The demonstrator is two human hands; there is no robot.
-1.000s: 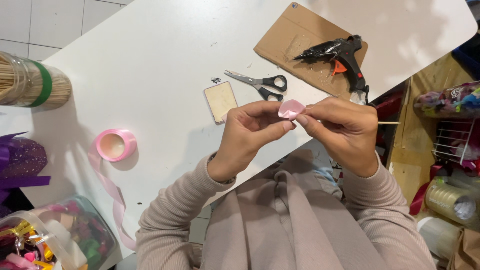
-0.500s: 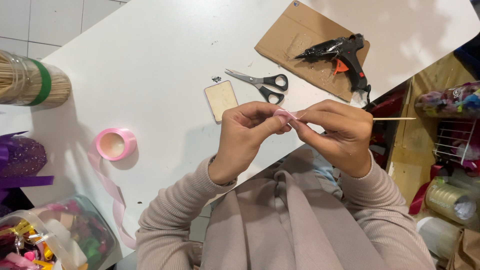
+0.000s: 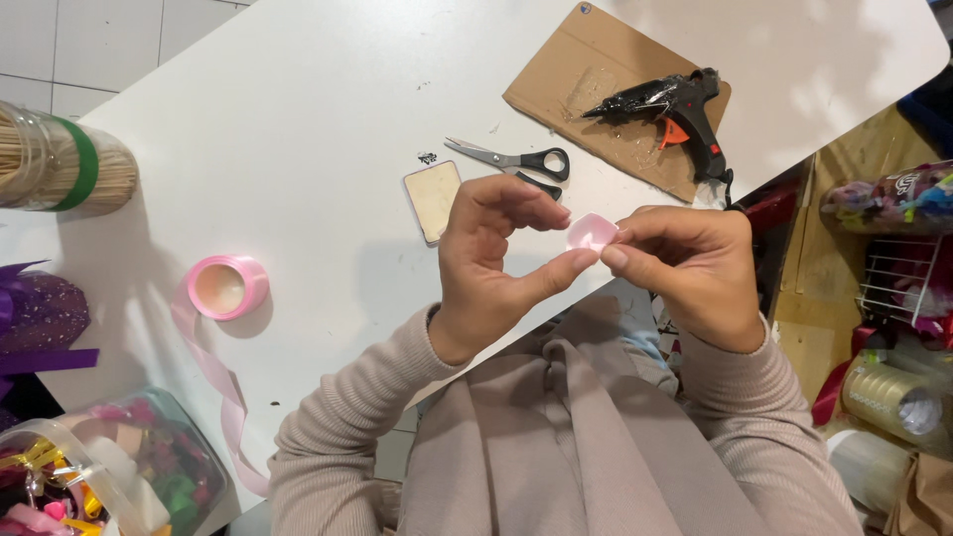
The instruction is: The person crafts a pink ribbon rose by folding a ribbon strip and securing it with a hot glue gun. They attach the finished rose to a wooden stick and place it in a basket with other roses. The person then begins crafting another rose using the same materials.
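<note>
Between the fingertips of both hands sits a small curled piece of pink ribbon (image 3: 592,232), folded into a petal-like cup. The left hand (image 3: 491,260) pinches it from the left, thumb below and forefinger arched over the top; the right hand (image 3: 685,263) grips its other edge with thumb and forefinger, the remaining fingers curled in toward the palm. The piece is held in the air just above the near edge of the white table (image 3: 298,119), in front of the person's beige sleeves and top.

Just beyond the hands lie black-handled scissors (image 3: 516,162), blades pointing left, and beside them a small flat tan rectangle (image 3: 433,200) — a card or pad, plain-faced. Farther right a black glue gun (image 3: 667,103) with an orange trigger rests on a sheet of brown cardboard (image 3: 566,79), nozzle to the left.

To the left, a spool of pink ribbon (image 3: 224,287) lies flat, its loose tail trailing down toward the table's edge. At the far left stands a clear jar of wooden skewers (image 3: 60,167) with a green band round it. In the lower left corner is a clear plastic tub (image 3: 109,476) of mixed coloured ribbons, with a purple bow (image 3: 35,308) above it. Off the table to the right — a roll of clear tape (image 3: 893,397) and a wire rack (image 3: 898,278) under a bag of coloured trimmings.
</note>
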